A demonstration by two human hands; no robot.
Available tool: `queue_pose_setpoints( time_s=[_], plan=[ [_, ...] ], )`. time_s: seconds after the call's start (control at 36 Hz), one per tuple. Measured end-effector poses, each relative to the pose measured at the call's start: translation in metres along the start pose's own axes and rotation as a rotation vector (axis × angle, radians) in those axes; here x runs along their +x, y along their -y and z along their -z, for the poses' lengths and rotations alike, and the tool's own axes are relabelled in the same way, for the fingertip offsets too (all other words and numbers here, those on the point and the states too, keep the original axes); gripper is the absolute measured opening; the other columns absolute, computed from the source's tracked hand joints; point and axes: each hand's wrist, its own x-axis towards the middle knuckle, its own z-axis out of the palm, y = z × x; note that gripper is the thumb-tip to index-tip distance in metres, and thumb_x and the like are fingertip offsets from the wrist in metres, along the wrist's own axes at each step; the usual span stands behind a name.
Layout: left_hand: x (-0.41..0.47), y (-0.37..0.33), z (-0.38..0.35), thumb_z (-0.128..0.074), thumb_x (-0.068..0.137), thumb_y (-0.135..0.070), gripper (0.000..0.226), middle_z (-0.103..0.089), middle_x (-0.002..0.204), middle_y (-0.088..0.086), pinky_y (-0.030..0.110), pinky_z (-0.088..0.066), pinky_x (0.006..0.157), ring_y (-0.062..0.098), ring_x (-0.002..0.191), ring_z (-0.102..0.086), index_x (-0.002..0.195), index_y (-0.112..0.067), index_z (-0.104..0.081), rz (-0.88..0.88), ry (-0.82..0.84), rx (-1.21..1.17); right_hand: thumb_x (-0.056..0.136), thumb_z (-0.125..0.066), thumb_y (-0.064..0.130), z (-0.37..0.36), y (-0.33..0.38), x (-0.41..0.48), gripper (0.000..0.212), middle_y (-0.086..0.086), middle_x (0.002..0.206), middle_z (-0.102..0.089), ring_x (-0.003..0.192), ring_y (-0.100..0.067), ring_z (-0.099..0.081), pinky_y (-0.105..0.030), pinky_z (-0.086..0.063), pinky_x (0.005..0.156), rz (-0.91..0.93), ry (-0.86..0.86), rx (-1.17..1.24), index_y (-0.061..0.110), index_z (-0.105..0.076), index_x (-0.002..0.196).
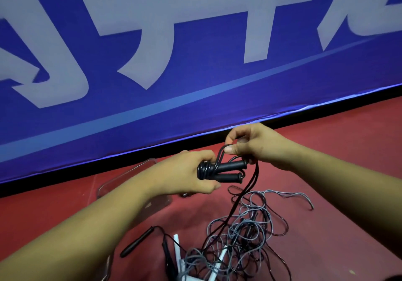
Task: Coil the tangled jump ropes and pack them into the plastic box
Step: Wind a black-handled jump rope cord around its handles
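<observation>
Step in hand: coiling. The pair of black cylindrical jump-rope handles [230,168] was held side by side, with several turns of cord already wound round one end. The left hand [187,172] gripped that wrapped end, fingers curled round it. The right hand [256,148], just above the free handle ends, pinched a loop of the thin black cord [247,191] between thumb and forefinger. From that hand the unwound cord ran down into the tangled pile of grey and black ropes [243,232] below both hands. The clear rectangular plastic box [121,178] lay beneath and behind the left hand. The next move probably called for laying the loop over the handles and drawing slack free of the pile without tightening a knot.
</observation>
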Motion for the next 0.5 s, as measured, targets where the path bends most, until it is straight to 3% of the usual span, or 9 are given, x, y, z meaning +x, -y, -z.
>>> queue_pose_setpoints(
  time_s=[0.06,0.11,0.19,0.28,0.33,0.39,0.5],
  plan=[
    [-0.003,-0.002,0.002,-0.076,0.076,-0.039,0.029,-0.071,0.081,0.013,0.054,-0.056,0.067,0.038,0.073,-0.069,0.093,-0.029,-0.055,-0.022,-0.019,-0.118,0.084,-0.067,-0.002,0.001,-0.007,-0.003,0.012,-0.009,0.058,-0.052,0.048,-0.016,-0.043,-0.024,-0.035,0.046,-0.062,0.047,0.119,0.008,-0.068,0.081],
    [-0.005,-0.004,0.004,-0.076,0.072,-0.044,0.035,-0.069,0.083,0.009,0.050,-0.056,0.070,0.031,0.070,-0.066,0.098,-0.032,-0.055,-0.042,-0.076,-0.182,0.079,-0.057,-0.009,-0.002,-0.013,-0.006,0.018,-0.009,0.059,-0.055,0.049,-0.016,-0.047,-0.022,-0.039,0.047,-0.130,0.105,0.217,0.006,-0.066,0.081],
    [-0.004,-0.010,0.007,-0.080,0.079,-0.033,0.049,-0.068,0.088,0.001,0.037,-0.051,0.069,0.018,0.065,-0.059,0.115,-0.042,-0.048,-0.066,-0.183,-0.257,0.089,-0.063,0.011,-0.012,-0.022,-0.010,0.005,-0.007,0.067,-0.057,0.064,-0.018,-0.058,-0.031,-0.051,0.065,-0.243,0.213,0.372,0.010,-0.066,0.085],
    [-0.003,-0.015,0.012,-0.076,0.085,-0.023,0.064,-0.070,0.102,0.007,0.026,-0.052,0.073,0.025,0.078,-0.065,0.128,-0.059,-0.044,-0.086,-0.274,-0.279,0.085,-0.059,0.036,-0.020,-0.028,-0.012,0.023,-0.004,0.069,-0.055,0.074,-0.020,-0.061,-0.039,-0.051,0.078,-0.303,0.317,0.438,0.017,-0.073,0.084],
    [-0.001,-0.015,0.014,-0.074,0.087,-0.021,0.043,-0.068,0.081,0.002,0.021,-0.049,0.064,0.016,0.065,-0.061,0.118,-0.047,-0.058,-0.068,-0.324,-0.326,0.086,-0.056,0.041,-0.021,-0.029,-0.012,0.032,-0.004,0.067,-0.052,0.074,-0.022,-0.062,-0.036,-0.052,0.076,-0.312,0.330,0.442,0.014,-0.072,0.091],
    [0.001,-0.011,0.019,-0.073,0.088,-0.023,0.022,-0.065,0.069,0.000,0.026,-0.045,0.057,0.018,0.058,-0.056,0.104,-0.034,-0.062,-0.006,-0.364,-0.377,0.088,-0.054,0.044,-0.022,-0.029,-0.012,0.036,-0.004,0.066,-0.050,0.074,-0.023,-0.063,-0.031,-0.052,0.071,-0.324,0.328,0.426,0.012,-0.070,0.094],
    [0.004,-0.001,0.027,-0.072,0.088,-0.030,0.022,-0.067,0.069,0.006,0.033,-0.039,0.053,0.025,0.054,-0.055,0.101,-0.021,-0.056,0.079,-0.416,-0.427,0.090,-0.053,0.039,-0.025,-0.028,-0.013,0.036,-0.005,0.063,-0.048,0.059,-0.021,-0.054,-0.028,-0.045,0.062,-0.336,0.354,0.451,0.007,-0.067,0.097]
  ],
)
